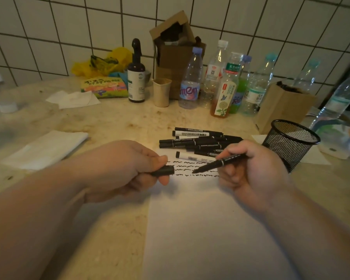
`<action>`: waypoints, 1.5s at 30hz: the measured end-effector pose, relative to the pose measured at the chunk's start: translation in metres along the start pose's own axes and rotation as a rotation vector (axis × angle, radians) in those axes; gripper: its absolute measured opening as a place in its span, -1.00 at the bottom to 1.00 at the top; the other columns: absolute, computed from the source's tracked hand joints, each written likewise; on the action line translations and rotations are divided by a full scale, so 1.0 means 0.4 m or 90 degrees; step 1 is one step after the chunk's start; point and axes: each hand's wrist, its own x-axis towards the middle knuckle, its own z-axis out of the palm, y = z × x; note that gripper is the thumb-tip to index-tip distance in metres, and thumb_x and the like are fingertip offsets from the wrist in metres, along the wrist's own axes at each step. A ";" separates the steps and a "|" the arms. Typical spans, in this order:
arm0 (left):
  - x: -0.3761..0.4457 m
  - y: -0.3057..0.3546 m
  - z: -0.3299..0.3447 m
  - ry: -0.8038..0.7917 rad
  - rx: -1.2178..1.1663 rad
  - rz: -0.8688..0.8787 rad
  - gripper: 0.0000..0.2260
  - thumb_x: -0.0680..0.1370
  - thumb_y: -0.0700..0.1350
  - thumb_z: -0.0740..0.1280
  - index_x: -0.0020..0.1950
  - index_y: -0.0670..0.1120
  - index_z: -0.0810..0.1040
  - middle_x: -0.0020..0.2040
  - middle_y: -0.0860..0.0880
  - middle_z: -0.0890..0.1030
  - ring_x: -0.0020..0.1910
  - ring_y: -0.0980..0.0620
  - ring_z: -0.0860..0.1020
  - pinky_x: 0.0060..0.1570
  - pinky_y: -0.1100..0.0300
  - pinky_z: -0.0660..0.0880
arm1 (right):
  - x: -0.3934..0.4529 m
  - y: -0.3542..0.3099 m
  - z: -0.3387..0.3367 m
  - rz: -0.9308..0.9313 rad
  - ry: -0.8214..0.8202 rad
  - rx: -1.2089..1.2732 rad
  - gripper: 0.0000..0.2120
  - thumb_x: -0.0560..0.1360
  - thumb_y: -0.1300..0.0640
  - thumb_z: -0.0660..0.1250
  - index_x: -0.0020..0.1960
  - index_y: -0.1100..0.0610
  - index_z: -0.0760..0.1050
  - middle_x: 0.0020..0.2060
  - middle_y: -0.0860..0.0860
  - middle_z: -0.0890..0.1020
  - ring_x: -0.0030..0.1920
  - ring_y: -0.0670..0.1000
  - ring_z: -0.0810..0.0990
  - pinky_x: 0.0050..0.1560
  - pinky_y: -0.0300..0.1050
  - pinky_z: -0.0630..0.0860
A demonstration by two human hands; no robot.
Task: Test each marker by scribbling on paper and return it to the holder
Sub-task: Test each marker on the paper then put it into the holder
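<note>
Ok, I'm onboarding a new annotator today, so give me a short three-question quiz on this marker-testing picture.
1. True or false: the black wire-mesh pen holder stands left of the white sheet of paper.
2. What does the left hand hold?
A. black marker cap
B. plastic bottle
C. folded tissue
3. Fill in: the right hand holds the uncapped black marker with its tip pointing towards the wavy black ______ on the paper.

Key: 1 false, it stands to the right; 2 A; 3 scribbles.
</note>
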 end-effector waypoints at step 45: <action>0.052 -0.034 -0.022 0.293 0.474 0.069 -0.89 0.55 0.09 0.37 -0.07 0.15 0.70 -0.17 0.20 0.65 -0.19 0.22 0.55 -0.30 0.30 0.36 | -0.013 0.049 0.044 -0.078 0.034 -0.392 -0.79 0.56 0.25 0.29 -0.18 0.24 0.65 -0.38 0.16 0.68 -0.39 0.05 0.60 -0.39 -0.13 0.51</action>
